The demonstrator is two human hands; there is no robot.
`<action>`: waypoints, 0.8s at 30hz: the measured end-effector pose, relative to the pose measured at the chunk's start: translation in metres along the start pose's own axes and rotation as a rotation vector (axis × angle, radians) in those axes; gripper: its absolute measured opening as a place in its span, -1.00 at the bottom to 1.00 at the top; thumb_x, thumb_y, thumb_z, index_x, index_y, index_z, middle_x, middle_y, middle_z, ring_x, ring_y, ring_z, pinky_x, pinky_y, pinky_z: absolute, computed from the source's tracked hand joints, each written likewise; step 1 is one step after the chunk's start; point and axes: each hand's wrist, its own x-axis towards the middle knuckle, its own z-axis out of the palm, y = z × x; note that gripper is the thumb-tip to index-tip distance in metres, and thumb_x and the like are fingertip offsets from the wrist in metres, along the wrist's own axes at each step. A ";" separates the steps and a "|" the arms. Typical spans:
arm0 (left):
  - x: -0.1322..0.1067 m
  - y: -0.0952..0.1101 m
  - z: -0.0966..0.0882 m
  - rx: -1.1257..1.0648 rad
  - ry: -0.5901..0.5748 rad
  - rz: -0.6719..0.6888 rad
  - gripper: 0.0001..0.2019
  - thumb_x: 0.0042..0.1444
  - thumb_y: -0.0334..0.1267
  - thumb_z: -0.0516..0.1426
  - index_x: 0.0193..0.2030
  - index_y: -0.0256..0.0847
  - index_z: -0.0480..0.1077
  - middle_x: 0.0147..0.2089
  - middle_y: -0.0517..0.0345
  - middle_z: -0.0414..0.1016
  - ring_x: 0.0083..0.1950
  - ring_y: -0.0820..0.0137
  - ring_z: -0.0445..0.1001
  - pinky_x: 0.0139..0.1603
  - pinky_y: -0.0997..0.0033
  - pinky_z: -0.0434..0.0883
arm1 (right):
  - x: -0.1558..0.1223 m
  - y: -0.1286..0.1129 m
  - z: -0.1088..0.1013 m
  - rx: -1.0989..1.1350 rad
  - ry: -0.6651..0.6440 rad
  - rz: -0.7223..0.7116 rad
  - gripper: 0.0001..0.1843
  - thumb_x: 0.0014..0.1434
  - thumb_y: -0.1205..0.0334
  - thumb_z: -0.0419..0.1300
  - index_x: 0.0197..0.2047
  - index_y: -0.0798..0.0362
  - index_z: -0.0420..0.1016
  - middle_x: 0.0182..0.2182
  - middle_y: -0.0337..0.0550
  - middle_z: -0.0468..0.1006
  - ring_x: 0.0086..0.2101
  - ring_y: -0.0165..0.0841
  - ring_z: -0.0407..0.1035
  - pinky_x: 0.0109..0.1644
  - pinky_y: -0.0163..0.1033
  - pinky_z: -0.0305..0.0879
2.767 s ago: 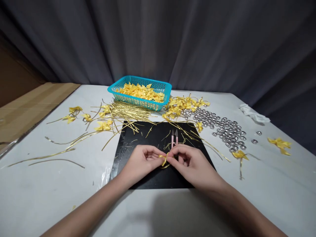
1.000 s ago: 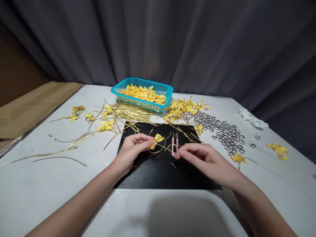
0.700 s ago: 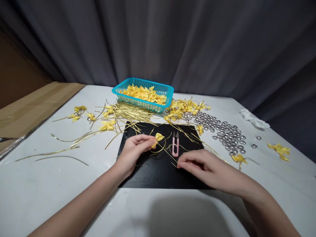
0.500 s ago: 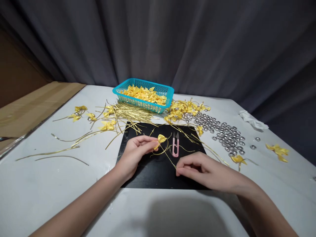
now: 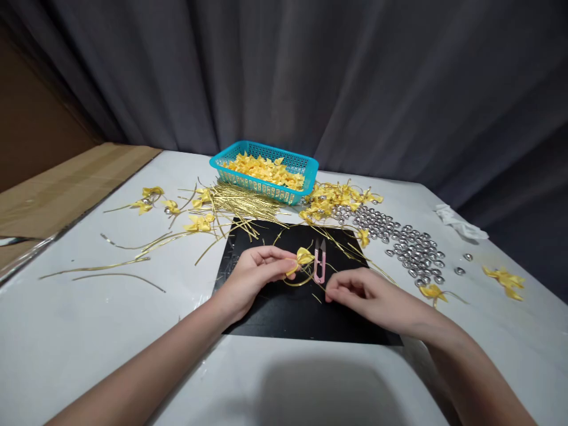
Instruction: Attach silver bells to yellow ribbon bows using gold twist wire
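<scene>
My left hand is closed in a pinch on a yellow ribbon bow above the black mat. Thin gold cord trails from the bow in a loop. To its right, my right hand is closed, thumb and forefinger pressed together at the end of a thin gold strand; the other fingers curl under. Pink-handled thread snips lie on the mat between the hands, blades pointing away. A short bit of gold cord shows near my right fingertips.
Behind the mat stands a blue basket of yellow bows, with a heap of cut gold cords before it. Silver beads spread at right, near finished-looking bows. Cardboard borders the left; a crumpled white tissue lies far right.
My left hand and the bow have shifted slightly right, closer to the snips. The gap to my right hand is smaller, and the strand between them shows less. The view has shifted a little.
</scene>
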 end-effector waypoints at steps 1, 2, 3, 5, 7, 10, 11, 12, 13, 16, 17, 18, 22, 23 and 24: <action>-0.001 0.001 0.000 0.019 -0.032 -0.005 -0.90 -0.15 -0.32 0.31 -0.44 -0.26 0.53 -0.48 0.19 0.55 -0.45 0.56 0.45 -0.33 0.59 0.35 | 0.004 0.002 0.000 -0.023 0.058 0.006 -0.67 0.17 0.09 0.04 -0.43 0.16 0.42 -0.65 -0.33 0.11 -0.59 -0.54 -0.06 -0.56 -0.41 -0.15; -0.002 0.001 0.001 0.051 -0.065 -0.011 -0.91 -0.15 -0.33 0.31 -0.45 -0.26 0.53 -0.49 0.19 0.55 -0.46 0.56 0.45 -0.34 0.60 0.34 | 0.008 0.004 -0.001 -0.044 0.121 0.005 -0.68 0.16 0.11 0.03 -0.44 0.17 0.42 -0.64 -0.32 0.15 -0.59 -0.53 -0.04 -0.55 -0.41 -0.13; -0.002 0.002 0.002 0.091 -0.096 -0.018 -0.92 -0.15 -0.34 0.30 -0.45 -0.26 0.53 -0.49 0.18 0.55 -0.47 0.56 0.44 -0.35 0.60 0.34 | 0.011 0.004 -0.003 -0.064 0.185 0.002 -0.69 0.16 0.12 0.02 -0.44 0.17 0.42 -0.62 -0.29 0.20 -0.58 -0.53 -0.02 -0.54 -0.41 -0.11; -0.004 0.002 0.004 0.177 -0.136 -0.035 -0.94 -0.15 -0.37 0.29 -0.46 -0.28 0.53 -0.52 0.18 0.54 -0.49 0.56 0.43 -0.38 0.58 0.33 | 0.016 0.002 -0.012 -0.101 0.298 -0.016 -0.69 0.15 0.13 0.01 -0.44 0.17 0.41 -0.60 -0.26 0.27 -0.57 -0.52 0.03 -0.54 -0.41 -0.06; -0.004 0.001 0.007 0.256 -0.147 -0.045 -0.95 -0.16 -0.39 0.29 -0.48 -0.30 0.53 -0.56 0.20 0.51 -0.54 0.56 0.40 -0.42 0.57 0.31 | 0.019 -0.006 -0.023 -0.137 0.373 -0.040 -0.71 0.15 0.14 0.01 -0.44 0.16 0.41 -0.63 -0.27 0.25 -0.60 -0.52 0.03 -0.55 -0.40 -0.07; -0.004 -0.003 0.009 0.323 -0.113 -0.036 -0.96 -0.18 -0.41 0.28 -0.50 -0.31 0.52 -0.60 0.21 0.48 -0.57 0.56 0.36 -0.47 0.57 0.28 | 0.016 -0.024 -0.033 -0.161 0.398 -0.103 -0.74 0.14 0.17 0.03 -0.45 0.14 0.41 -0.66 -0.28 0.23 -0.63 -0.53 0.03 -0.58 -0.40 -0.07; -0.003 -0.004 0.009 0.333 -0.091 -0.029 -0.96 -0.19 -0.41 0.28 -0.50 -0.31 0.53 -0.61 0.21 0.48 -0.58 0.56 0.36 -0.48 0.57 0.28 | 0.015 -0.031 -0.033 -0.160 0.398 -0.131 -0.75 0.15 0.17 0.03 -0.44 0.13 0.40 -0.65 -0.28 0.25 -0.63 -0.53 0.04 -0.58 -0.40 -0.06; -0.003 -0.005 0.009 0.339 -0.066 -0.022 -0.96 -0.19 -0.42 0.28 -0.51 -0.31 0.53 -0.61 0.21 0.48 -0.58 0.56 0.35 -0.48 0.57 0.27 | 0.012 -0.037 -0.031 -0.154 0.391 -0.160 -0.75 0.16 0.17 0.03 -0.44 0.12 0.40 -0.63 -0.26 0.29 -0.62 -0.53 0.07 -0.57 -0.40 -0.03; -0.003 -0.005 0.009 0.338 -0.042 -0.013 -0.97 -0.19 -0.42 0.28 -0.52 -0.31 0.53 -0.61 0.20 0.48 -0.58 0.56 0.35 -0.48 0.57 0.28 | 0.010 -0.043 -0.028 -0.150 0.378 -0.192 -0.76 0.18 0.18 0.02 -0.43 0.11 0.40 -0.61 -0.25 0.32 -0.61 -0.53 0.11 -0.55 -0.40 0.00; -0.002 -0.005 0.007 0.247 0.024 0.009 -0.95 -0.18 -0.39 0.29 -0.51 -0.31 0.53 -0.55 0.18 0.52 -0.53 0.55 0.38 -0.42 0.56 0.31 | 0.001 -0.056 -0.013 -0.164 0.294 -0.323 -0.76 0.23 0.21 -0.01 -0.38 0.09 0.39 -0.53 -0.22 0.41 -0.53 -0.49 0.25 -0.45 -0.40 0.11; -0.002 -0.004 0.006 0.185 0.047 0.006 -0.93 -0.18 -0.37 0.29 -0.49 -0.31 0.54 -0.52 0.16 0.54 -0.50 0.53 0.41 -0.39 0.56 0.33 | -0.001 -0.058 -0.007 -0.177 0.259 -0.368 -0.76 0.24 0.23 -0.02 -0.38 0.09 0.39 -0.51 -0.21 0.43 -0.50 -0.49 0.27 -0.42 -0.40 0.14; -0.001 -0.003 0.005 0.112 0.075 -0.001 -0.90 -0.19 -0.34 0.30 -0.46 -0.30 0.54 -0.49 0.15 0.56 -0.47 0.52 0.43 -0.34 0.55 0.35 | -0.004 -0.059 -0.001 -0.191 0.225 -0.402 -0.76 0.25 0.24 -0.03 -0.37 0.09 0.39 -0.50 -0.22 0.44 -0.49 -0.49 0.28 -0.39 -0.40 0.15; 0.003 0.000 -0.002 -0.111 0.167 -0.009 -0.88 -0.20 -0.33 0.32 -0.45 -0.27 0.53 -0.43 0.17 0.57 -0.39 0.53 0.47 -0.23 0.56 0.38 | -0.009 -0.048 0.016 -0.247 0.137 -0.371 -0.74 0.28 0.27 -0.07 -0.38 0.09 0.37 -0.52 -0.23 0.40 -0.51 -0.49 0.25 -0.39 -0.40 0.13; 0.004 0.000 -0.004 -0.137 0.173 -0.007 -0.89 -0.20 -0.34 0.32 -0.45 -0.27 0.53 -0.43 0.18 0.57 -0.38 0.53 0.47 -0.22 0.57 0.39 | -0.010 -0.042 0.018 -0.252 0.140 -0.343 -0.73 0.28 0.27 -0.08 -0.38 0.09 0.36 -0.52 -0.22 0.40 -0.50 -0.48 0.26 -0.39 -0.40 0.14; 0.005 0.000 -0.005 -0.153 0.173 -0.007 -0.90 -0.19 -0.34 0.31 -0.45 -0.27 0.53 -0.43 0.18 0.57 -0.39 0.54 0.47 -0.22 0.58 0.39 | -0.011 -0.036 0.020 -0.245 0.149 -0.316 -0.73 0.28 0.27 -0.08 -0.38 0.09 0.35 -0.50 -0.21 0.41 -0.48 -0.47 0.27 -0.37 -0.39 0.15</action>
